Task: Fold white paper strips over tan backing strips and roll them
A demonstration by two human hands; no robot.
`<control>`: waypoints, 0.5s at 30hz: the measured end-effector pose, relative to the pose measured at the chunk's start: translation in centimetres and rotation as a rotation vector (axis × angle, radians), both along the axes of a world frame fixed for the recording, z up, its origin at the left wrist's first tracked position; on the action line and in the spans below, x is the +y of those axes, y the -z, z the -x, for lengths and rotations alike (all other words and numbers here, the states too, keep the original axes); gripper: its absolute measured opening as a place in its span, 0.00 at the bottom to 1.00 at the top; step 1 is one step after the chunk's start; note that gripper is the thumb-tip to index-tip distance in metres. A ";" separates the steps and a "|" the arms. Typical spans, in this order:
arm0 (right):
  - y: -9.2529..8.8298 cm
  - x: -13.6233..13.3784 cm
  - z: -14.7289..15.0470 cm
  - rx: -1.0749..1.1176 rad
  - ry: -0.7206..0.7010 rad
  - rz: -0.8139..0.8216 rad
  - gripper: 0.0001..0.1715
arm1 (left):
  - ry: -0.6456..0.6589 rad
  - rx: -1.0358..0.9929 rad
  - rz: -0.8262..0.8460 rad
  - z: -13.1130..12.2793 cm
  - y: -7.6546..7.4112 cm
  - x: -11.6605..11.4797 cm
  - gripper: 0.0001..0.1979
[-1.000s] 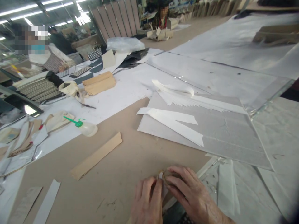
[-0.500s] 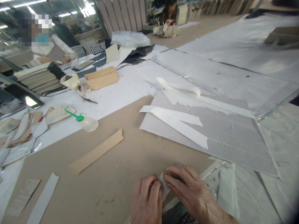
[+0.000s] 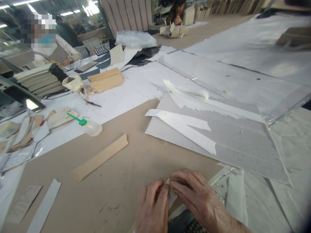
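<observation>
At the front edge of the brown board, my left hand (image 3: 152, 207) and my right hand (image 3: 202, 200) meet over a small white strip with tan edges (image 3: 172, 199). Fingers of both hands are bent and pressed onto the strip from either side, and they hide much of it. Left of my hands, a stack of tan strips (image 3: 100, 157) lies on the board. Two white strips (image 3: 187, 132) cross each other on the grey sheet (image 3: 233, 142), and a fanned pile of white strips (image 3: 194, 98) rests behind them.
A squeeze bottle with a green spout (image 3: 91, 126) lies at the left. A white strip (image 3: 45, 207) and a paper piece (image 3: 25, 202) sit at the near left. Folded tan pieces (image 3: 107, 81) and scissors (image 3: 88, 98) lie farther back. A co-worker (image 3: 53, 51) works across the table.
My left fingers have shifted slightly along the strip, and less of its white face shows between my hands. The things on the table stay put.
</observation>
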State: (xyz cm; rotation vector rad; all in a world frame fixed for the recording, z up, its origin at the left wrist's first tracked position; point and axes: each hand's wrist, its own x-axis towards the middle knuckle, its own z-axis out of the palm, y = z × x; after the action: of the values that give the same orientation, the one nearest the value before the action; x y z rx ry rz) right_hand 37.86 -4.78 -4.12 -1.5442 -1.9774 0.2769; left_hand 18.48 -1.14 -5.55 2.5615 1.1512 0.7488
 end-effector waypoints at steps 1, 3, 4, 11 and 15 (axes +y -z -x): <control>0.0 0.0 0.0 -0.005 -0.001 -0.001 0.15 | 0.000 0.001 0.000 0.0 0.0 0.0 0.16; -0.1 0.1 -0.1 0.001 -0.010 0.004 0.15 | 0.003 0.000 0.004 0.0 -0.1 0.1 0.15; -0.2 0.1 -0.1 0.017 -0.013 0.011 0.15 | 0.004 -0.001 0.005 0.0 -0.2 0.1 0.15; -0.2 0.5 0.1 0.135 0.062 0.035 0.13 | -0.003 -0.040 0.022 -0.2 -0.7 0.3 0.10; -0.3 0.8 0.4 0.114 0.075 0.052 0.12 | 0.000 -0.059 0.026 -0.3 -0.8 0.4 0.10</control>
State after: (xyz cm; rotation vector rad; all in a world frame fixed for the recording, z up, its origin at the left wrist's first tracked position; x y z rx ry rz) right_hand 37.50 -3.99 -3.87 -1.5955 -1.8337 0.3795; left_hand 18.79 -0.77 -4.80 2.5008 1.1357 0.7977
